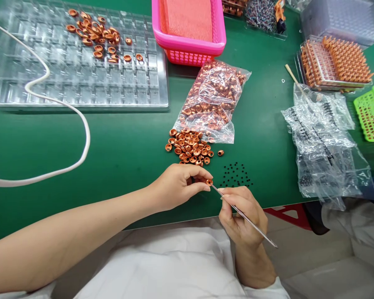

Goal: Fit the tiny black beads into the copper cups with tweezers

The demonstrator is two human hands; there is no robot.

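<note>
Between the thumb and fingers of my left hand [182, 185] is a small copper-coloured cup [209, 182]. My right hand [244, 214] grips a thin metal rod [252, 224] like a pen, its tip at the cup. Whether the tip carries anything is too small to tell. Just beyond my left hand lies a loose pile of similar copper cups [190, 145], with a single cup [220, 153] apart on its right. Tiny black pieces [236, 174] are scattered on the green table beyond my right hand.
A clear bag of copper cups [215, 95] lies behind the pile, near a pink basket [190, 43]. Clear trays [137, 89] bearing cups and a white cable [84, 120] are at left. Plastic bags [324, 145], orange parts [345, 58] and a green basket [372, 112] are at right.
</note>
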